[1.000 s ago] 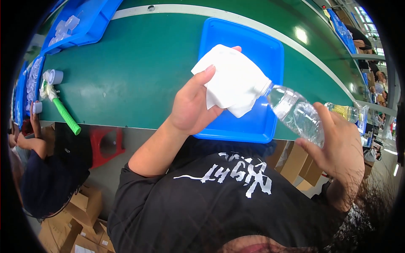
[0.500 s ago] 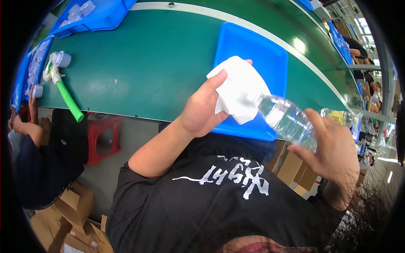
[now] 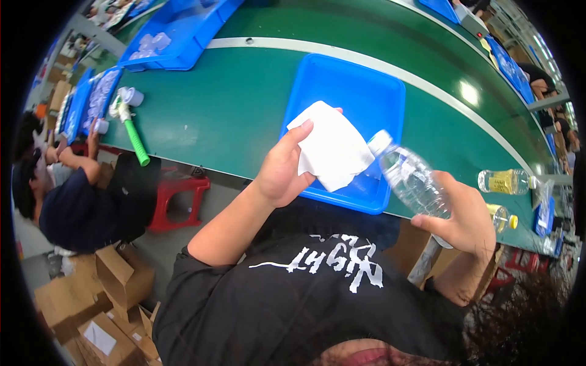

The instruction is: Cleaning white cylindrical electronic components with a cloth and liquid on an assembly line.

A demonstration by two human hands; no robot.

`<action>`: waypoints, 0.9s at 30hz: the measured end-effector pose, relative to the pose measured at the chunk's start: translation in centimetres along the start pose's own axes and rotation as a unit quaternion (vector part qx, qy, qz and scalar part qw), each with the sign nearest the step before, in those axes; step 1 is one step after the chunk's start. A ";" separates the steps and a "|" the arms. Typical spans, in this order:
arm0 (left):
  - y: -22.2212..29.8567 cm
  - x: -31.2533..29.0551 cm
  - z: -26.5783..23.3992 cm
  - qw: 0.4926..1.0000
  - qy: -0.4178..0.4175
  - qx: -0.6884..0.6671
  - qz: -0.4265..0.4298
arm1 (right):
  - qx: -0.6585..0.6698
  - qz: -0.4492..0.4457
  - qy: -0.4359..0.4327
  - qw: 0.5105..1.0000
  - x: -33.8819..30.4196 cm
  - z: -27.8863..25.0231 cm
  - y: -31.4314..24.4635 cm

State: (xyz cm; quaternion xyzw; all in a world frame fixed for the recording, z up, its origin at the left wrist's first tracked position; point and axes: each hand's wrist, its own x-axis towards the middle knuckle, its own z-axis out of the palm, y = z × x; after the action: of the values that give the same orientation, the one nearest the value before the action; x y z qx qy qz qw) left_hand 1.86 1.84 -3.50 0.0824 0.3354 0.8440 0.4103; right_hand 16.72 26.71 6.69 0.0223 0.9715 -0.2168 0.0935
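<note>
My left hand (image 3: 282,169) grips a white cloth or wipe (image 3: 334,146) between thumb and fingers; most of the fingers are behind it. The cloth hangs over a shallow blue tray (image 3: 349,73) on the green table. A clear plastic bottle (image 3: 412,182) is in my right hand (image 3: 461,213), the fingers wrapped round its lower end. It tilts so that its white top points up and left, close to the cloth's right edge. Whether the top touches the cloth I cannot tell.
Two bottles with yellow labels, one a clear bottle (image 3: 505,182), lie at the right. A green-handled tool (image 3: 135,141) with a wrapped head and a blue bin (image 3: 177,58) are at the left. A co-worker (image 3: 82,204) sits there beside a red stool (image 3: 180,201); cardboard boxes (image 3: 125,277) stand below.
The bottle's top has drawn back from the cloth, where it pressed before. The view has shifted, bringing the yellow-labelled bottles at the right more into sight.
</note>
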 end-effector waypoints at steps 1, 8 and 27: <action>-0.1 0.0 0.2 1.000 0.010 0.009 0.001 | 0.091 0.012 0.065 0.994 -0.4 0.9 1.5; -1.8 -0.1 3.2 0.997 0.060 0.040 0.021 | 0.313 0.108 0.406 0.852 2.8 9.1 10.2; -5.1 0.3 7.5 0.983 -0.166 -0.014 -0.077 | 0.837 -0.053 0.131 0.529 1.3 14.7 -0.4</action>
State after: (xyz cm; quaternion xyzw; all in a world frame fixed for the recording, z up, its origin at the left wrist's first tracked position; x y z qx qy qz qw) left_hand 7.96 8.02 -1.07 0.1892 0.2558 0.7891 0.5254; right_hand 17.97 20.14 -6.47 0.0668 0.3461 -0.9296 -0.1078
